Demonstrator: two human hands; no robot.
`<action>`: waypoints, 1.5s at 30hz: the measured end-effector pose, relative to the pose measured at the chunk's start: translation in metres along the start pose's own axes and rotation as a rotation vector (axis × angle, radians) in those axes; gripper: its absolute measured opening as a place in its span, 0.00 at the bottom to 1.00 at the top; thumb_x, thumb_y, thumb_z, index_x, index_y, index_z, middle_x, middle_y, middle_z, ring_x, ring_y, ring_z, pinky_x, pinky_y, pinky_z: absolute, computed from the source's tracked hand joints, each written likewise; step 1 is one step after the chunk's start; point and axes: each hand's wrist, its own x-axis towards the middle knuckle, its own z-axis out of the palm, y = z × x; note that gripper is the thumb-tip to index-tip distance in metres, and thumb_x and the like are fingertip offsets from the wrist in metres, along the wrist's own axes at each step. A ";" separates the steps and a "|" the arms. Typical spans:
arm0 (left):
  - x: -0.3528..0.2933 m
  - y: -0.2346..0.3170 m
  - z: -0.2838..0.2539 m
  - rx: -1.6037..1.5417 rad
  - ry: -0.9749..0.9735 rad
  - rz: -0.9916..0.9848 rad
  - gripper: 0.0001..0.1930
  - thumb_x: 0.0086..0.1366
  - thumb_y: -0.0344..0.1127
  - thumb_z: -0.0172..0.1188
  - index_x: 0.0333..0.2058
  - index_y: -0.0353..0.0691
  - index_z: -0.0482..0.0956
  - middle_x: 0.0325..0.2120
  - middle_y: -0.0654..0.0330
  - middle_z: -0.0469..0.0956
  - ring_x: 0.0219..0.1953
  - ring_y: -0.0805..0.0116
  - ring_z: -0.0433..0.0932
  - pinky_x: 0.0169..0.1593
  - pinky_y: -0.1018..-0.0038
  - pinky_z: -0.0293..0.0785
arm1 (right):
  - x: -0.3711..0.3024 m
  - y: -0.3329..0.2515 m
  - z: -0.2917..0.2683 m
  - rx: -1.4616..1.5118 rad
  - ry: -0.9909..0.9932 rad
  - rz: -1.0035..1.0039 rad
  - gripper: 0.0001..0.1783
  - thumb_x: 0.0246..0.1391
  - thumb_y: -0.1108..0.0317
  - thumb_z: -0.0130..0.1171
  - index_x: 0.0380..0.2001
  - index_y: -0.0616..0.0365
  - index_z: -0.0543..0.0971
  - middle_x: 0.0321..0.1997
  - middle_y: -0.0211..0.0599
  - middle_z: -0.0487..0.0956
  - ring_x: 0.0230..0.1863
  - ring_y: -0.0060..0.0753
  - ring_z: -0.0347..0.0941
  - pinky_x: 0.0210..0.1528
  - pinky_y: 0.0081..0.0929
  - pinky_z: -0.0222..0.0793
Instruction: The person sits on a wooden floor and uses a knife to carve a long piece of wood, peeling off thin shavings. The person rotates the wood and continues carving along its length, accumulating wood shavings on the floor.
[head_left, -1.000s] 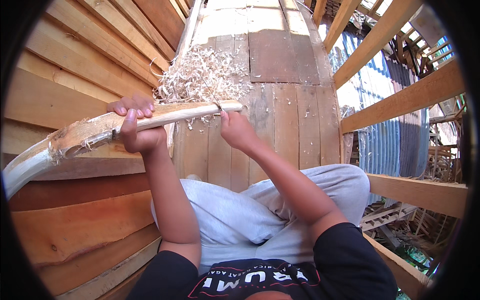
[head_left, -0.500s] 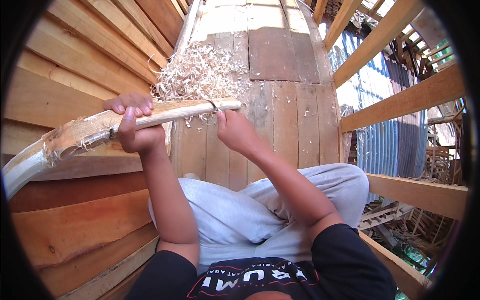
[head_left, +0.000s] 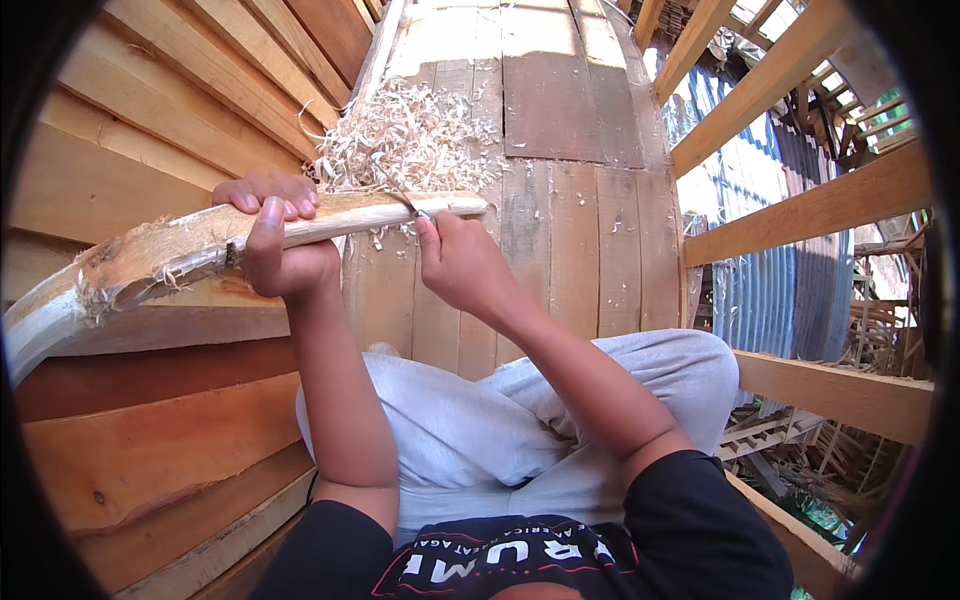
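left hand (head_left: 268,243) wraps the curved wood (head_left: 155,255); right hand (head_left: 464,262) clenches a thin-bladed tool (head_left: 408,203).

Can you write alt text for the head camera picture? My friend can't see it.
A person's left hand grips a long curved piece of pale wood while the right hand holds a thin dark tool against it. Curly shavings lie piled on the plank floor beyond.
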 end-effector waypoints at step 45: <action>0.000 0.002 -0.004 0.010 -0.045 0.004 0.08 0.49 0.32 0.53 0.29 0.49 0.65 0.18 0.67 0.62 0.20 0.74 0.63 0.33 0.73 0.63 | 0.019 0.035 0.007 -0.048 -0.014 0.077 0.25 0.65 0.57 0.42 0.29 0.70 0.77 0.30 0.64 0.77 0.37 0.66 0.74 0.43 0.54 0.67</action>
